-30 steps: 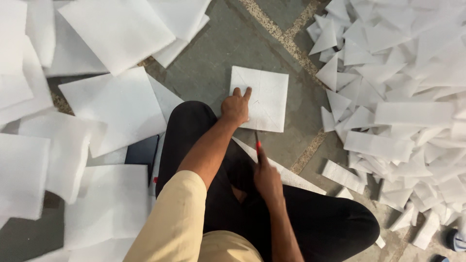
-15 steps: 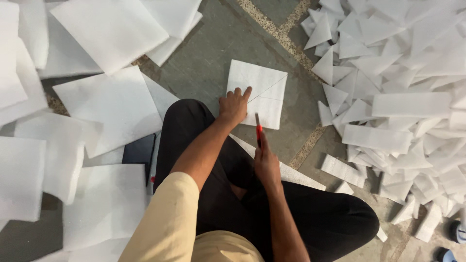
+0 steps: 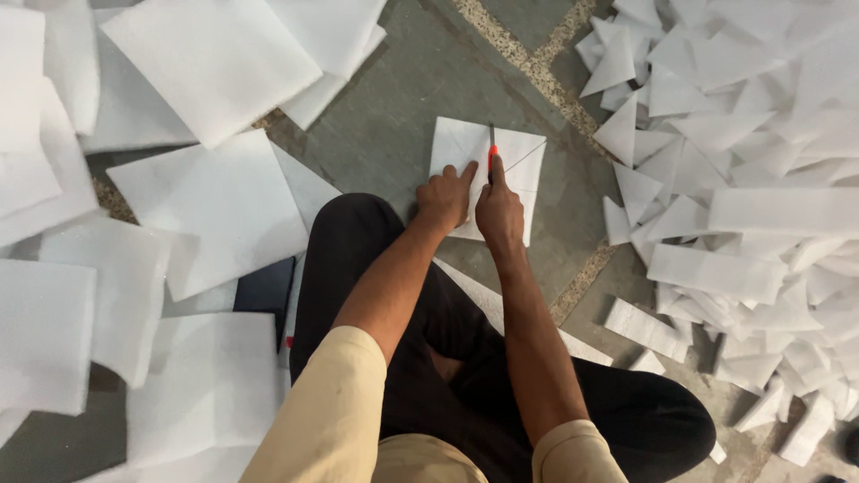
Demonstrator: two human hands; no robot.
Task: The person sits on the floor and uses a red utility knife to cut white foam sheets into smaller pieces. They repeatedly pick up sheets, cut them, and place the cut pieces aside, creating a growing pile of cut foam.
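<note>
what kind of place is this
Probably an informal floor-level workshop for cutting foam or fabric sheets. White square sheets lie about the stone floor, cut triangles and strips are heaped alongside, and the right hand holds a red-handled cutter.

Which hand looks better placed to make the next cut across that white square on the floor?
Probably the right hand: it holds the red-handled cutter with its blade on the square. The left hand presses the square flat.
</note>
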